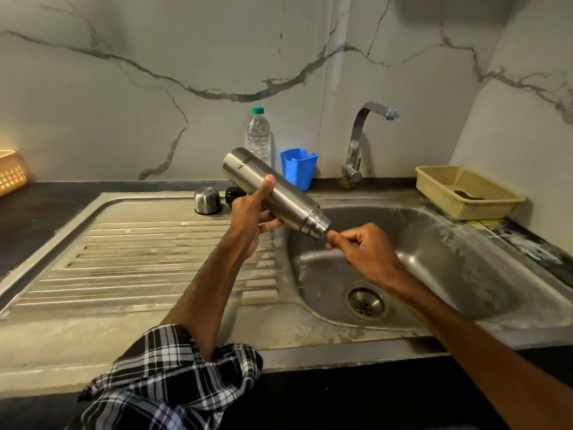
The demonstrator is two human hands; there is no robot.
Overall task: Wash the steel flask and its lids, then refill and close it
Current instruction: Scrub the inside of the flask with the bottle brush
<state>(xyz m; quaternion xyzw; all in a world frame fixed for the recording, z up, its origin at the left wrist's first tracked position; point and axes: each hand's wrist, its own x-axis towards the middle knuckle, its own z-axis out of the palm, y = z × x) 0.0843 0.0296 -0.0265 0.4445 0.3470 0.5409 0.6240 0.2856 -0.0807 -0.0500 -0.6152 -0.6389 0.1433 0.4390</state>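
Note:
The steel flask (279, 190) is tilted with its open mouth pointing down and right over the sink basin (434, 262). My left hand (254, 212) grips its body, thumb along the side. My right hand (362, 246) is at the flask's mouth with its fingers curled, fingertips touching the rim; whether they hold something small I cannot tell. A steel cup lid (207, 200) stands upside down at the back of the draining board, and a black inner lid (233, 193) sits just right of it.
A tap (366, 135) rises behind the basin, spout turned right. A blue cup (298, 172) and a plastic water bottle (259, 135) stand by the wall. A yellow basket (465, 190) sits at the right, the ribbed draining board (148, 256) at the left.

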